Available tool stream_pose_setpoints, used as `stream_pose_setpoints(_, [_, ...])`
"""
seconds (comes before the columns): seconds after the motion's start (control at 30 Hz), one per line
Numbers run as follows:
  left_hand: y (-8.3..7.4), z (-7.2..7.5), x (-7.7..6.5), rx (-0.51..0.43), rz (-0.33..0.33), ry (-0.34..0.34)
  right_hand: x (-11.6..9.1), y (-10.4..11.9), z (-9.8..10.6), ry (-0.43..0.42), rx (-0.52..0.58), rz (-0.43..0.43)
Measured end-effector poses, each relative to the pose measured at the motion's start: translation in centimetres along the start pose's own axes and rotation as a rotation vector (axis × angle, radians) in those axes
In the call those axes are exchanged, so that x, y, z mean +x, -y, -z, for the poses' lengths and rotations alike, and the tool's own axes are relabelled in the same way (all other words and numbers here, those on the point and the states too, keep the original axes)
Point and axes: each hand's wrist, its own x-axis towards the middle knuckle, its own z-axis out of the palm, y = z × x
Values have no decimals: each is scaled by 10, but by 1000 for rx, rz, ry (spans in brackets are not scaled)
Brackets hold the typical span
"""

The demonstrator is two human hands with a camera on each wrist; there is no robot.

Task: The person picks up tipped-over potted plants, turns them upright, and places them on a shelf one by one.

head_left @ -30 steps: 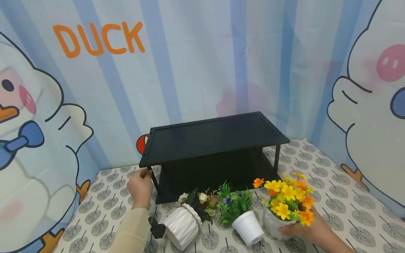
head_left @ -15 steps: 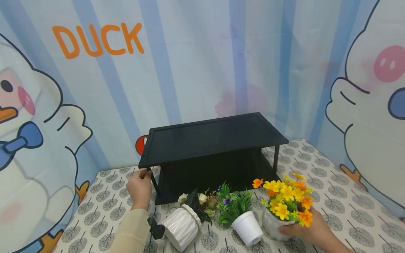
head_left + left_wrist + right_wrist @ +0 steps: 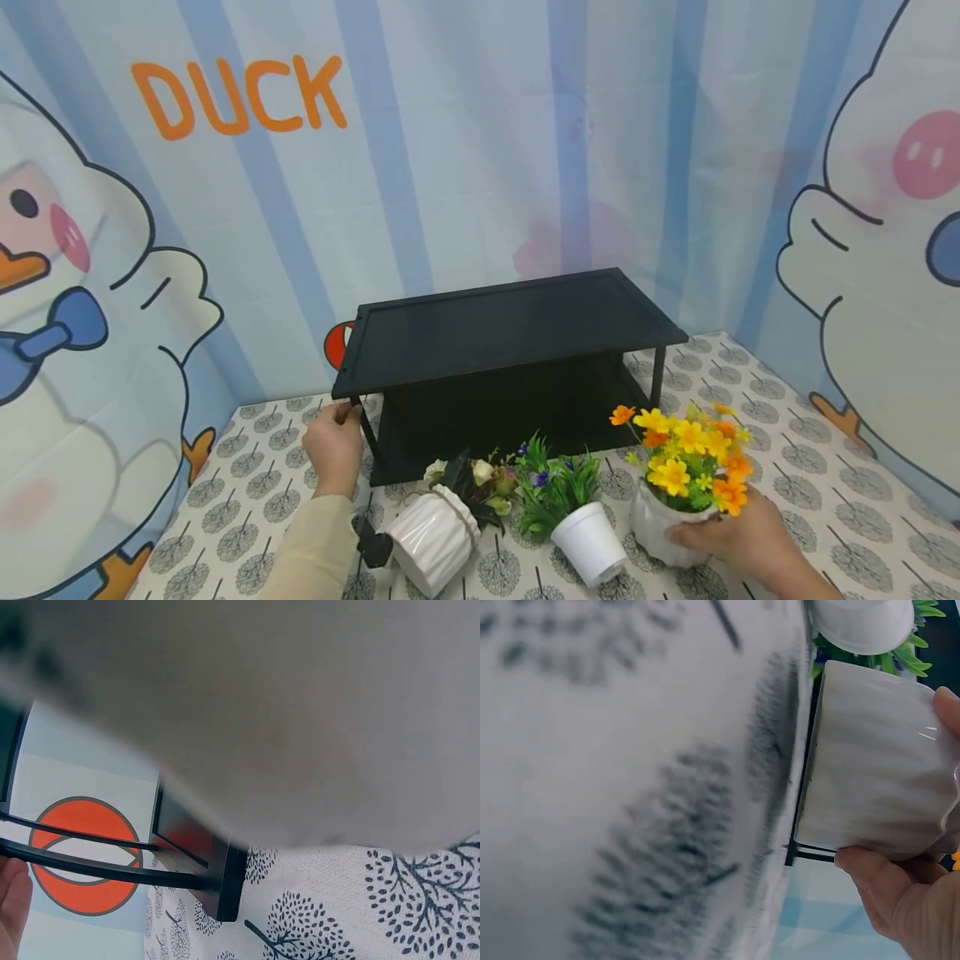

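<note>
My left hand (image 3: 333, 446) pinches the front left leg of a black two-tier shelf (image 3: 510, 329), just under its top board. In the left wrist view, fingertips (image 3: 13, 900) touch the thin black leg (image 3: 105, 868). My right hand (image 3: 742, 537) grips a white pot (image 3: 663, 529) of yellow and orange artificial flowers (image 3: 690, 450). Thumb and fingers lie on opposite sides of this pot (image 3: 881, 761) in the right wrist view. It stands nearly upright, low over the cloth; whether its base touches I cannot tell.
A ribbed white pot (image 3: 435, 542) with cream flowers lies tipped in front of the shelf. Beside it a smaller white pot (image 3: 588, 542) with green leaves and purple flowers also lies tipped. Tree-print cloth (image 3: 247, 492) covers the table; a duck-print curtain (image 3: 480, 167) hangs behind.
The flower pot in my right hand has shifted slightly to the right and stands a little straighter. My left hand stays on the shelf leg, and the shelf has not visibly moved.
</note>
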Motion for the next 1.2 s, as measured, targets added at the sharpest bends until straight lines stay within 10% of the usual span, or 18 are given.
stream_pose_setpoints(0.53, [-2, 1, 1, -4, -9, -10, 3, 37, 52, -119, -63, 253])
stream_pose_setpoints(1.2, [-2, -1, 0, 13, 17, 1, 27, 108, 120, -200, -24, 349])
